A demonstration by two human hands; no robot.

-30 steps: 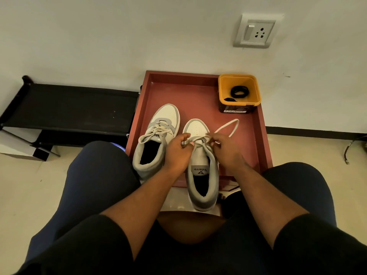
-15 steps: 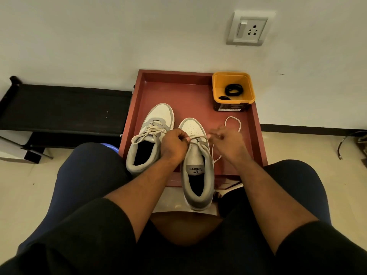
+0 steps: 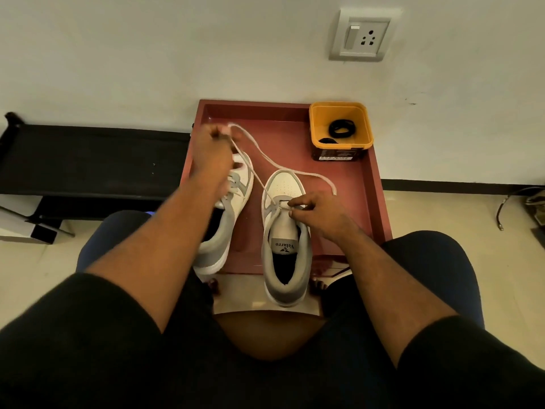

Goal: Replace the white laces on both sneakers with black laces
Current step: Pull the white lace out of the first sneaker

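Observation:
Two white and grey sneakers stand in a red tray (image 3: 373, 184) on the floor. The right sneaker (image 3: 285, 231) lies heel toward me, with its white lace (image 3: 283, 168) mostly drawn out. My left hand (image 3: 213, 152) is raised over the left sneaker (image 3: 227, 219) and pinches that lace, pulling it taut up and to the left. My right hand (image 3: 317, 208) pinches the lace at the lowest eyelets near the toe. The lace's loose end curves across the tray to the right. Coiled black laces (image 3: 342, 129) lie in a yellow tub (image 3: 340, 113) at the tray's far right corner.
A low black rack (image 3: 88, 160) runs along the wall to the left of the tray. A wall socket (image 3: 362, 36) is above the tub. A cable (image 3: 507, 202) lies on the floor at far right. My knees flank the tray's near edge.
My left hand has left the right sneaker's eyelets and risen up and to the left, drawing the white lace out. My right hand stays at the eyelets.

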